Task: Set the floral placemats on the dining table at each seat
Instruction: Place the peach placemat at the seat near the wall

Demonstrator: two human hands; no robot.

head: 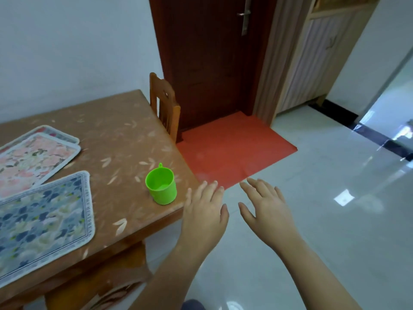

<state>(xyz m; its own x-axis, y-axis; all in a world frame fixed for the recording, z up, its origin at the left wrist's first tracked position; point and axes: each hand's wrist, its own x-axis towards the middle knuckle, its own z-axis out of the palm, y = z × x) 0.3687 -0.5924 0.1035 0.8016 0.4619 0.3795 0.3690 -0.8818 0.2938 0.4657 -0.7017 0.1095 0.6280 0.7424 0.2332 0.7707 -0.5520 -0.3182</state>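
A blue floral placemat [42,222] lies flat at the near left of the dining table [125,135]. Behind it a pink floral placemat [33,162] rests on top of another mat [60,133] whose edge shows at its far side. My left hand [204,211] hovers palm down over the table's right corner, fingers spread, holding nothing. My right hand [266,209] floats beside it over the floor, also spread and empty. Both hands are well to the right of the mats.
A green plastic cup [161,186] stands near the table's right edge, just left of my left hand. A wooden chair [165,104] is tucked at the far right side. A red floor mat [232,148] lies before a dark door [212,59]. Another chair [98,280] sits under the near edge.
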